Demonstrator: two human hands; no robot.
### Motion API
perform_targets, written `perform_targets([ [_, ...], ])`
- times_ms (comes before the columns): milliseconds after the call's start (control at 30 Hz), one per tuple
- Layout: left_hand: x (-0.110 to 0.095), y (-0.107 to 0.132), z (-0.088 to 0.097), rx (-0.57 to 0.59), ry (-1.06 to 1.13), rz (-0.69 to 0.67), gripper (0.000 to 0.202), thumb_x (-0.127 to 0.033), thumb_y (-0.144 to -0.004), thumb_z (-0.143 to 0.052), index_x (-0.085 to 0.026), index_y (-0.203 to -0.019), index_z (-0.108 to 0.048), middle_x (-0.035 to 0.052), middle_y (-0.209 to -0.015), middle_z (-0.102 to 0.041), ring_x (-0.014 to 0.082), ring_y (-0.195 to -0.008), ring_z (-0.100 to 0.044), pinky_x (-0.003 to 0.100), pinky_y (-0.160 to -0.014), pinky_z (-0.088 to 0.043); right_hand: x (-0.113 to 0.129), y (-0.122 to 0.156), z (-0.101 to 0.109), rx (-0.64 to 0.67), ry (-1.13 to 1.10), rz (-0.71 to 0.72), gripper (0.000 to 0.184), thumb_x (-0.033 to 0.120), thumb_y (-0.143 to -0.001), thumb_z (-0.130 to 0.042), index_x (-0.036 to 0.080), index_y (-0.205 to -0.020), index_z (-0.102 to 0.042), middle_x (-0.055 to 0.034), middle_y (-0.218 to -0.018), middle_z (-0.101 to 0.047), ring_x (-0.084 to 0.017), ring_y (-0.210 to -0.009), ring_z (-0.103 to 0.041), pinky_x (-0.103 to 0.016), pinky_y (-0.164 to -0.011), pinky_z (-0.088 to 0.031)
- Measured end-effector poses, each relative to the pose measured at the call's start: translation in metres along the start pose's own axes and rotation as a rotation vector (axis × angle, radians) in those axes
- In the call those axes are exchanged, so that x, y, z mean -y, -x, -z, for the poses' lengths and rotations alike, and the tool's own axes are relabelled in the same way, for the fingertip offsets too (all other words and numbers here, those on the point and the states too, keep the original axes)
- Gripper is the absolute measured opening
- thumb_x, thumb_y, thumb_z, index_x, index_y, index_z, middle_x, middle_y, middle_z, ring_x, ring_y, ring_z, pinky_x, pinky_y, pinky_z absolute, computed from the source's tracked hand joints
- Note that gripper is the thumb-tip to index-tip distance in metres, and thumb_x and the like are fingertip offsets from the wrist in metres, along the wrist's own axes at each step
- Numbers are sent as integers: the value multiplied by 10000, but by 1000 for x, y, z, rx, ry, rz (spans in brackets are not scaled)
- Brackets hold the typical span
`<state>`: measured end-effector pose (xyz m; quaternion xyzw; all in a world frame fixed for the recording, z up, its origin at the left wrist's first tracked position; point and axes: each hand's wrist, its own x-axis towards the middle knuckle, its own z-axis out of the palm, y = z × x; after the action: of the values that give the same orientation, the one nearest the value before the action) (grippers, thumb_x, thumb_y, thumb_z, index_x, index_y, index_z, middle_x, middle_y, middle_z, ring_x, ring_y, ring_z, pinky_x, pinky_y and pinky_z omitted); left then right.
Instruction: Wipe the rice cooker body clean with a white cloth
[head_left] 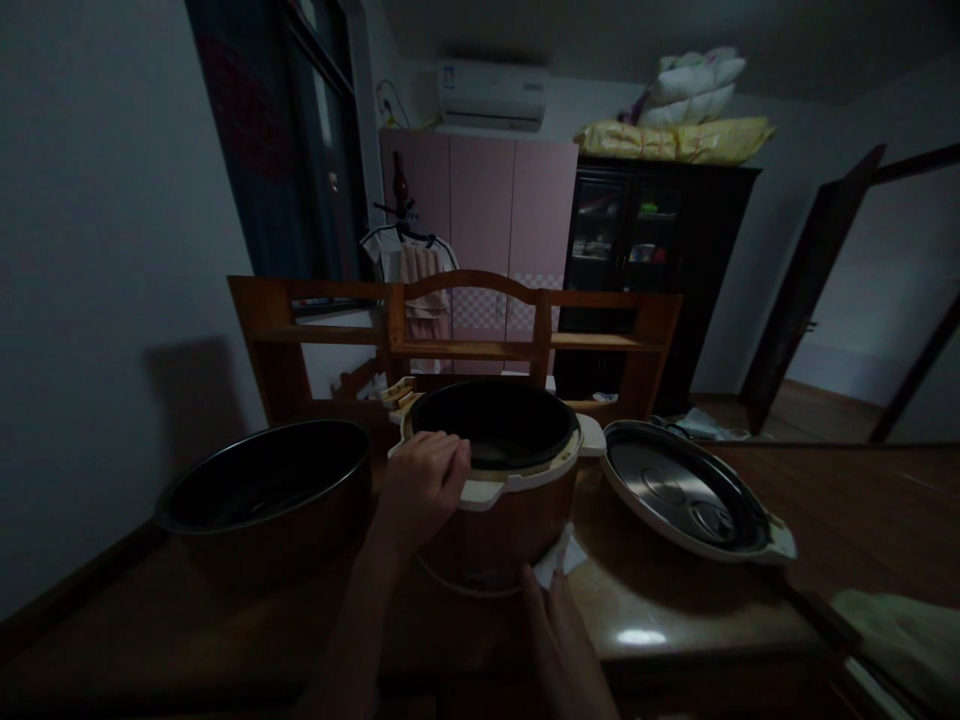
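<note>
A brown electric cooker body (495, 520) with a cream rim stands on the wooden table (675, 600), its dark inside open to view. My left hand (424, 485) rests on its left rim, fingers curled over the edge. My right hand (559, 640) presses a white cloth or tissue (559, 560) against the cooker's lower front side. The cooker's lid (690, 495) lies upside down to the right. A dark inner pot (266, 490) stands to the left.
A wooden shelf rack (457, 340) stands behind the cooker. Further back are a pink wardrobe (487, 210), a dark glass-door cabinet (652, 260) with bedding on top, and an open door (810, 290) at right. A pale cloth (900, 630) lies at the lower right.
</note>
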<state>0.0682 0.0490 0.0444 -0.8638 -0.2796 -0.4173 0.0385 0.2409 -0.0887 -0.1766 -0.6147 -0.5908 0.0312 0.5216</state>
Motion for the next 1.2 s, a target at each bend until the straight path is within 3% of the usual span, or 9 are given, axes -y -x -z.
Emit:
perform_targets([
  [167,-1,0,1,2,3,-3,370,-285,-1005,-326,-193,-755,-583,42,-766,-651,192,-775,-582,358,-766,-415,28,1,5,60,-157,-117,659,571,-1016,-376,212,-1553,-248,-78,-1577,-207,-262,-1450,-169,-526,-1145,-286],
  [333,-1,-1,1,0,-8,-8,373,-287,-1007,-326,-194,-749,-578,42,-775,-661,193,-794,-594,363,-786,-416,71,-31,29,42,-347,-277,711,583,-1025,-302,239,-1582,-21,-57,-1601,-113,-239,-1469,-59,-573,-1158,-200],
  [433,0,-1,0,6,-16,-7,374,-288,-1009,-321,-197,-747,-571,40,-770,-653,195,-798,-591,361,-786,-418,92,-58,46,-74,-316,-256,738,587,-1017,-339,244,-1581,-10,-34,-1610,-68,-230,-1478,-30,-540,-1187,-151],
  [567,1,0,-1,2,-4,6,371,-297,-1011,-323,-194,-766,-583,42,-786,-653,199,-824,-596,364,-814,-424,109,-76,49,-61,-251,-150,711,580,-1017,-346,259,-1581,-56,-7,-1615,-52,-228,-1484,-23,-526,-1205,-92],
  [900,1,1,-2,0,5,5,381,-301,-1015,-310,-193,-772,-582,43,-800,-662,198,-835,-604,378,-848,-427,122,-60,27,19,-110,22,708,477,-1036,-353,251,-1576,44,-16,-1617,61,-277,-1478,71,-585,-1190,-105],
  [1200,2,1,-1,0,-6,-9,370,-292,-1013,-321,-192,-775,-586,41,-790,-652,196,-811,-588,368,-800,-424,140,-67,33,141,77,248,709,381,-1030,-364,158,-1578,27,-64,-1616,68,-313,-1469,80,-557,-1199,-69],
])
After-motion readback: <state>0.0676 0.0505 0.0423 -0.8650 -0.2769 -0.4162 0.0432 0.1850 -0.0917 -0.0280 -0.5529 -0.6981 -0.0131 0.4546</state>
